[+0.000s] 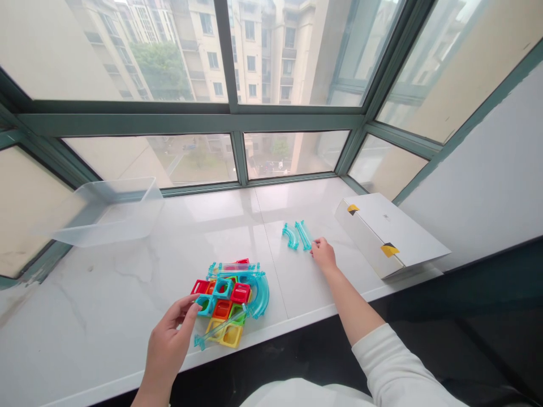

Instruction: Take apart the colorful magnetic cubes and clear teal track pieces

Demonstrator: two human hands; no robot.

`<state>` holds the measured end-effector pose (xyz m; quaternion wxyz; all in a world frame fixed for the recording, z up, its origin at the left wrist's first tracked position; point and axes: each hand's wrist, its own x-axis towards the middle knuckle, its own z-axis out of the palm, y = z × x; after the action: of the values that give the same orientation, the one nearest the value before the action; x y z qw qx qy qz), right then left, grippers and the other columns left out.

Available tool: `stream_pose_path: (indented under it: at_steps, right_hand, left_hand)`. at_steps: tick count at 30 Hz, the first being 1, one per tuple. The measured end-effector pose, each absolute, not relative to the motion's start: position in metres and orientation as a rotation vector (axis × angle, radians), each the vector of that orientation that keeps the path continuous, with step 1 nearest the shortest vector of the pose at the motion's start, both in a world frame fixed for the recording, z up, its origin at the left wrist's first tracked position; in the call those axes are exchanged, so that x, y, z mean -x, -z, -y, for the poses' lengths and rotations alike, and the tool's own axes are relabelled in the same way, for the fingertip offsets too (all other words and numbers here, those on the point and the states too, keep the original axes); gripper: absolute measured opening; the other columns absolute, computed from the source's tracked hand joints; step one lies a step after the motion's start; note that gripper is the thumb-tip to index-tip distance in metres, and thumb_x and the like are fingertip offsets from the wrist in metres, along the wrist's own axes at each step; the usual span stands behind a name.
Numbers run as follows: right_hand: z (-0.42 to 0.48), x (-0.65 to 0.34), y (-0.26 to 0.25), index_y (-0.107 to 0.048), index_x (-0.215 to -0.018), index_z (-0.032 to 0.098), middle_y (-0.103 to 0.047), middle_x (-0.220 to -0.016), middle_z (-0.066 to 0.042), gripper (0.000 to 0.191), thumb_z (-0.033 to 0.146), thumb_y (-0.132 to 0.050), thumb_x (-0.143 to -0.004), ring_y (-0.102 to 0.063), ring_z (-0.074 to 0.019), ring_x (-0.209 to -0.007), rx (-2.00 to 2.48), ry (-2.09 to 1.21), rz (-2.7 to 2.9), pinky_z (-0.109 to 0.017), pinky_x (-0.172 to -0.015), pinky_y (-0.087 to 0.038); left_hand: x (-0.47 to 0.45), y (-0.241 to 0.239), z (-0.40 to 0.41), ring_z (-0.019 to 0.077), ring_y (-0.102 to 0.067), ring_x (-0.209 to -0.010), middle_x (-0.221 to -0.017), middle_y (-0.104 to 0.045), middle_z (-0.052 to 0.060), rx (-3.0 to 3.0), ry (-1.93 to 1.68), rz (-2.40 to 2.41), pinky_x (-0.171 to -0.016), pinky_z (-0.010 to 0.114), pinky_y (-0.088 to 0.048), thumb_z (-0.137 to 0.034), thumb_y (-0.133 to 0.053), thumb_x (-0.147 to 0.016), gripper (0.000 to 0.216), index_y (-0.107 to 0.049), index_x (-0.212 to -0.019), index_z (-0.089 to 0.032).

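Note:
My left hand (172, 333) has its thumb and fingers closed on a blue square block (205, 305) at the left side of a toy structure. Red, orange, green and yellow square blocks (231, 335) make up the rest of its body. A clear blue curved track (261, 297) runs round its right side, and a clear straight track (220, 327) slants across its front. Farther right, my right hand (324, 254) pinches the near end of a loose straight track piece (302, 234) on the counter. Beside that lies a short curved track piece (291, 236).
A clear plastic bin (114, 217) stands at the back left by the window. On the right, a white box (394, 232) with yellow-and-black tabs sits near the wall. The white marble-look counter (106, 294) ends at a front edge close to my body.

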<state>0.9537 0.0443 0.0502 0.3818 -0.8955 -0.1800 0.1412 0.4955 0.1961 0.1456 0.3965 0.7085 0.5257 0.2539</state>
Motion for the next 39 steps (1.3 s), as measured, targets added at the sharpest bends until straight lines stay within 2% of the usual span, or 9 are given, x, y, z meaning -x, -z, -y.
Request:
stream_pose_path:
  at_steps: [4,8,16,28,39]
  right_hand:
    - [-0.047,-0.951,-0.047,-0.063,-0.115,0.02,-0.078,-0.082,-0.003,0.022,0.03,-0.049,-0.1,-0.071,-0.0182,-0.069,2.289,-0.361,0.442,-0.027,-0.064,-0.044]
    - [-0.049,-0.952,-0.045,-0.063,-0.115,0.02,-0.078,-0.082,-0.003,0.022,0.029,-0.051,-0.1,-0.07,-0.0189,-0.07,2.32,-0.343,0.445,-0.027,-0.064,-0.042]
    - [-0.048,-0.955,-0.045,-0.064,-0.115,0.02,-0.075,-0.086,-0.005,0.018,0.026,-0.055,-0.101,-0.069,-0.0226,-0.086,2.435,-0.253,0.483,-0.028,-0.067,-0.038]
    - [-0.044,-0.954,-0.043,-0.066,-0.123,0.023,-0.075,-0.09,-0.002,0.024,0.032,-0.06,-0.101,-0.067,-0.0206,-0.084,2.492,-0.211,0.566,-0.027,-0.068,-0.037]
    - [-0.047,-0.959,-0.044,-0.074,-0.115,0.024,-0.077,-0.091,-0.004,0.022,0.034,-0.062,-0.1,-0.069,-0.022,-0.086,2.527,-0.216,0.579,-0.027,-0.069,-0.038]
  left_hand:
    - [-0.495,-0.142,-0.197,0.0293,-0.074,-0.098,-0.114,-0.081,0.007,-1.764,-0.645,-1.324,-0.079,0.035,-0.06,-0.079,-0.067,-0.082,0.063,-0.078,-0.116,-0.027]
    - [-0.495,-0.14,-0.197,0.03,-0.074,-0.098,-0.114,-0.081,0.008,-1.749,-0.659,-1.328,-0.077,0.036,-0.061,-0.082,-0.068,-0.079,0.067,-0.079,-0.114,-0.026]
    - [-0.495,-0.139,-0.196,0.0304,-0.074,-0.101,-0.115,-0.08,0.007,-1.742,-0.673,-1.326,-0.077,0.036,-0.061,-0.08,-0.068,-0.081,0.065,-0.079,-0.114,-0.026]
    - [-0.491,-0.127,-0.202,0.0304,-0.074,-0.107,-0.118,-0.079,0.01,-1.737,-0.648,-1.267,-0.08,0.033,-0.061,-0.075,-0.066,-0.087,0.063,-0.076,-0.121,-0.024]
    - [-0.495,-0.127,-0.202,0.0286,-0.077,-0.095,-0.114,-0.081,0.009,-1.76,-0.693,-1.248,-0.071,0.033,-0.062,-0.077,-0.068,-0.084,0.063,-0.078,-0.117,-0.024]
